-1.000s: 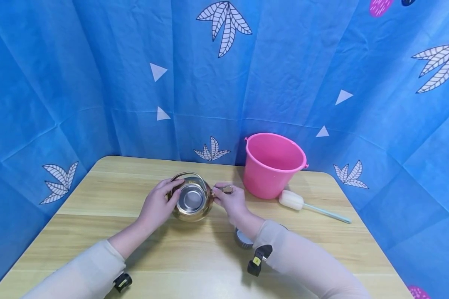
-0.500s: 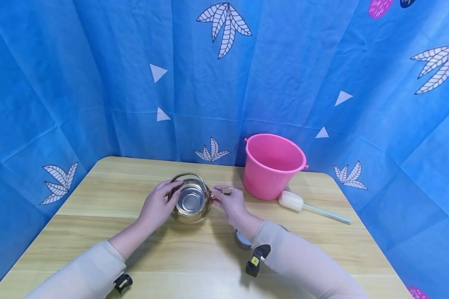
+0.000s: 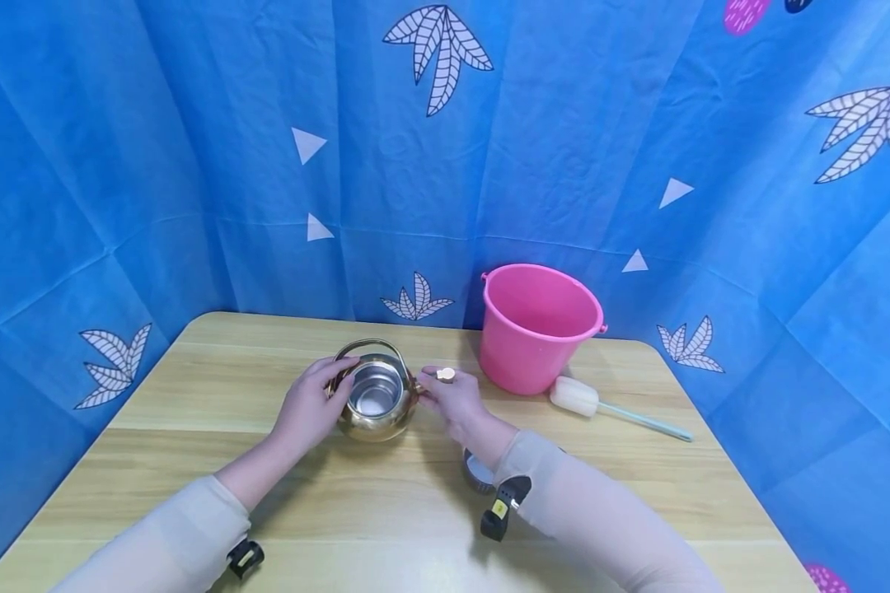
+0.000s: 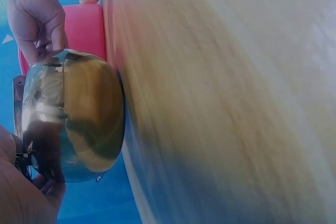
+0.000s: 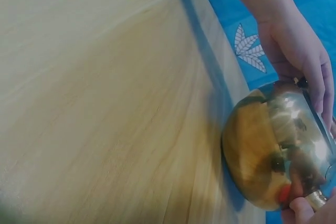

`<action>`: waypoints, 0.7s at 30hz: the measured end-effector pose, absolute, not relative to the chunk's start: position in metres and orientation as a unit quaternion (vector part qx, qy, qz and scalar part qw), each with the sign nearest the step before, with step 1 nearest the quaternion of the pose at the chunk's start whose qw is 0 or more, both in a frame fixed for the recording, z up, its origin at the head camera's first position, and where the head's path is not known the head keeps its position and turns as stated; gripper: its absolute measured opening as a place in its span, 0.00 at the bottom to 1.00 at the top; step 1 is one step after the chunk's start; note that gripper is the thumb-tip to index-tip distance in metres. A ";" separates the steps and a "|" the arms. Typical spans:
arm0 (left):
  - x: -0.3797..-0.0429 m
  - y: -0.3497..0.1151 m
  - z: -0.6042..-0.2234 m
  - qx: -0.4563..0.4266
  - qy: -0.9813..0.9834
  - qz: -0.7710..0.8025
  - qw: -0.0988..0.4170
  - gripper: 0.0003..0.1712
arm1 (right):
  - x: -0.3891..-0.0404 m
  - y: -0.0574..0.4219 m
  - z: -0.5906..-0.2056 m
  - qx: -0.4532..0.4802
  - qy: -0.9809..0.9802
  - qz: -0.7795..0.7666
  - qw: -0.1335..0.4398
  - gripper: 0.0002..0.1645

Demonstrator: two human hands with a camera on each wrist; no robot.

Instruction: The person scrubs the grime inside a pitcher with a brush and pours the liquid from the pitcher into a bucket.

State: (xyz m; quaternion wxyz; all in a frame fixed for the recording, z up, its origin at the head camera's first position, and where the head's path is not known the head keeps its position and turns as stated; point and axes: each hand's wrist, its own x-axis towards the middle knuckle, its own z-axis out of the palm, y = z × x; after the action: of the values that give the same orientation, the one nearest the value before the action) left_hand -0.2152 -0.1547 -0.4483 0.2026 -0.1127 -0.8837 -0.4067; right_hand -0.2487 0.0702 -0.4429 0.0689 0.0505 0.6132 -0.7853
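Note:
A shiny gold teapot (image 3: 374, 427) with an uncovered round opening and a raised hoop handle (image 3: 374, 341) is at the middle of the table, its steel inside showing in the head view. My left hand (image 3: 313, 398) grips its left side, thumb at the rim and fingers by the foot of the handle. On the opposite side my right hand (image 3: 456, 401) pinches the spout (image 3: 445, 375), whose tip shows above the fingers. In the left wrist view the underside of the teapot (image 4: 92, 111) lies right at the tabletop.
A pink bucket (image 3: 522, 358) stands at the back right of the wooden table (image 3: 267, 362). Beside it lies a white sponge brush (image 3: 574, 396) with a pale blue stick. A round grey-rimmed thing (image 3: 478, 474) is partly hidden under my right forearm. Blue curtains (image 3: 267, 165) hang behind.
Both hands keep their hold on the teapot, which has barely moved. The head view has shifted slightly.

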 end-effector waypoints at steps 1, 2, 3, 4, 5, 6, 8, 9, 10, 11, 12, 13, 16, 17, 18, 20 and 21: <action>-0.215 -0.155 -0.448 -0.112 -0.884 -0.407 0.201 0.20 | -0.249 0.070 -0.443 0.050 0.613 -0.785 0.070 0.19; -0.216 -0.155 -0.448 -0.111 -0.884 -0.407 0.201 0.20 | -0.250 0.070 -0.443 0.052 0.614 -0.784 0.073 0.20; -0.216 -0.155 -0.448 -0.110 -0.884 -0.408 0.199 0.20 | -0.251 0.070 -0.443 0.055 0.615 -0.783 0.075 0.20; -0.216 -0.155 -0.448 -0.109 -0.884 -0.408 0.199 0.20 | -0.251 0.070 -0.443 0.055 0.617 -0.781 0.076 0.21; -0.216 -0.156 -0.448 -0.108 -0.885 -0.408 0.198 0.20 | -0.252 0.070 -0.443 0.055 0.618 -0.780 0.078 0.21; -0.217 -0.156 -0.448 -0.106 -0.885 -0.408 0.197 0.20 | -0.252 0.070 -0.443 0.056 0.620 -0.779 0.079 0.21; -0.218 -0.156 -0.447 -0.104 -0.886 -0.408 0.194 0.20 | -0.252 0.070 -0.442 0.058 0.620 -0.779 0.081 0.21; -0.218 -0.156 -0.447 -0.103 -0.886 -0.409 0.192 0.20 | -0.253 0.070 -0.442 0.059 0.619 -0.779 0.083 0.20; -0.219 -0.157 -0.447 -0.101 -0.887 -0.410 0.190 0.20 | -0.253 0.069 -0.442 0.058 0.620 -0.778 0.083 0.19; -0.219 -0.157 -0.447 -0.100 -0.887 -0.410 0.187 0.20 | -0.253 0.069 -0.441 0.060 0.619 -0.778 0.084 0.19; -0.220 -0.157 -0.447 -0.100 -0.887 -0.411 0.185 0.20 | -0.253 0.069 -0.441 0.061 0.620 -0.778 0.086 0.19; -0.221 -0.158 -0.447 -0.099 -0.887 -0.412 0.184 0.20 | -0.253 0.069 -0.441 0.063 0.618 -0.779 0.088 0.19; -0.223 -0.159 -0.448 -0.094 -0.887 -0.415 0.178 0.19 | -0.254 0.068 -0.440 0.067 0.618 -0.777 0.096 0.20; -0.224 -0.160 -0.448 -0.093 -0.887 -0.417 0.176 0.19 | -0.254 0.068 -0.440 0.068 0.618 -0.777 0.100 0.21; -0.224 -0.160 -0.448 -0.092 -0.887 -0.417 0.174 0.18 | -0.254 0.068 -0.440 0.068 0.618 -0.776 0.103 0.21; -0.225 -0.161 -0.449 -0.090 -0.888 -0.417 0.172 0.18 | -0.254 0.068 -0.439 0.070 0.619 -0.775 0.108 0.21; -0.226 -0.161 -0.448 -0.090 -0.888 -0.417 0.170 0.18 | -0.254 0.068 -0.439 0.070 0.619 -0.774 0.109 0.21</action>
State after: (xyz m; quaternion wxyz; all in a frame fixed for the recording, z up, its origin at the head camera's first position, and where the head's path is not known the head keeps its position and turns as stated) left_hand -0.2259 -0.1612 -0.4485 0.1701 -0.0897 -0.8883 -0.4171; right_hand -0.2544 0.0680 -0.4392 0.1095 0.0703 0.6192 -0.7743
